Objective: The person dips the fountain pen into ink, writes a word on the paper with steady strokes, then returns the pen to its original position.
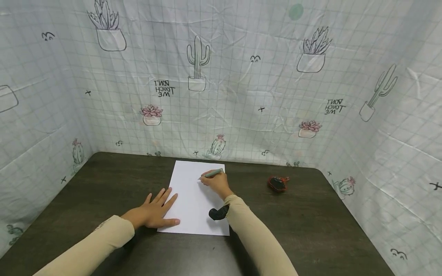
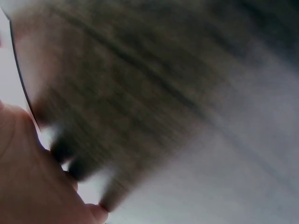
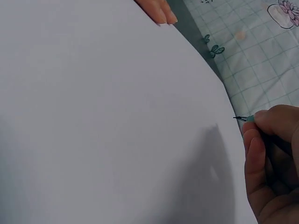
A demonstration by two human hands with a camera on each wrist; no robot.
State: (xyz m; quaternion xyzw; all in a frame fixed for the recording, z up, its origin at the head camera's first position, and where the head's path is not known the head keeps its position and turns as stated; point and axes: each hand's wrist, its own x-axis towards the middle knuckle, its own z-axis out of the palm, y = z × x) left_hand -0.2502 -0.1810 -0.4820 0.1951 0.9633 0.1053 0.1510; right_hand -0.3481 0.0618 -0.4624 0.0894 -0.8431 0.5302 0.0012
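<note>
A blank white sheet of paper [image 1: 190, 203] lies on the dark tabletop in the head view. My left hand [image 1: 155, 212] rests with spread, straight fingers over its left edge, thumb on the lower left part. Between the thumb and fingers of my right hand [image 1: 219, 184] is a grey-green pen [image 1: 215, 173], its tip pointing left over the upper part of the sheet. The right wrist view shows the pen's thin dark tip [image 3: 239, 118] sticking out past the fingertips. In the left wrist view, blurred tabletop and part of my left hand [image 2: 32, 172] appear.
A small black object with a red-orange edge [image 1: 277, 184] lies on the table [image 1: 300, 222] right of the paper. A black device [image 1: 218, 213] sits at the right wrist. Behind and at both sides hangs a cactus-printed cloth [image 1: 235, 96].
</note>
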